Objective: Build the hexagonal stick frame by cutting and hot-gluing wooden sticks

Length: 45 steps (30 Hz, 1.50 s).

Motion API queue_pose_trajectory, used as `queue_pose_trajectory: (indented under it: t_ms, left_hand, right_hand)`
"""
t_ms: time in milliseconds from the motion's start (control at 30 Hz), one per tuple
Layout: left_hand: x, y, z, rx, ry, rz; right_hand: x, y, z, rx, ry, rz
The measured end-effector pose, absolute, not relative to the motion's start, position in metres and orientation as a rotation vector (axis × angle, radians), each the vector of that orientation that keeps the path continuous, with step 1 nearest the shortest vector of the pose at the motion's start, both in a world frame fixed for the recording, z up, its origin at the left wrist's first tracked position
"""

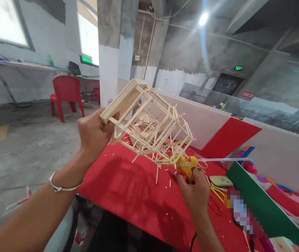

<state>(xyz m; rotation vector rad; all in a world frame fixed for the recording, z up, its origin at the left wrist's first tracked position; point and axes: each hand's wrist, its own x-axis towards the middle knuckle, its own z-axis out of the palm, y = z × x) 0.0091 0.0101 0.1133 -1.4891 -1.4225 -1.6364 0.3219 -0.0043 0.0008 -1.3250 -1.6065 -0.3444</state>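
My left hand (96, 131) is closed round the base end of a pale wooden stick frame model (151, 122), holding it tilted above the red tabletop (128, 189). In my right hand (195, 189) is a yellow hot glue gun (188, 165), with a long clear glue stick (220, 159) sticking out of its back. The gun's front end lies behind or against the model's lower right sticks; whether it touches them I cannot tell. Behind the model a heap of loose thin sticks (145, 122) covers part of the table.
To the right are a light green case (221, 181), yellow-handled scissors (217, 193) and a green divider panel (265, 203). White and red partitions (230, 136) edge the table's far side. A red chair (67, 92) stands on the floor at left. Small stick offcuts dot the tabletop.
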Motion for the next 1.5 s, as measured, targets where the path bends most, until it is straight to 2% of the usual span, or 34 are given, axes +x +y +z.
queue_pose_trajectory:
  t_ms: [567,1267,1500]
  left_hand:
    - [-0.004,0.011,0.101,-1.495,-1.438,-1.67]
    - [0.009,0.015,0.109,-1.543,-1.439,-1.62]
    - [0.007,0.029,0.108,-1.486,-1.668,-1.824]
  right_hand:
    - [0.312,-0.009,0.003,-1.318,-1.629,-0.283]
    - [0.322,-0.008,-0.008,-1.269,-1.601,-0.404]
    - [0.326,-0.006,-0.008,-1.316,-1.48,-0.214]
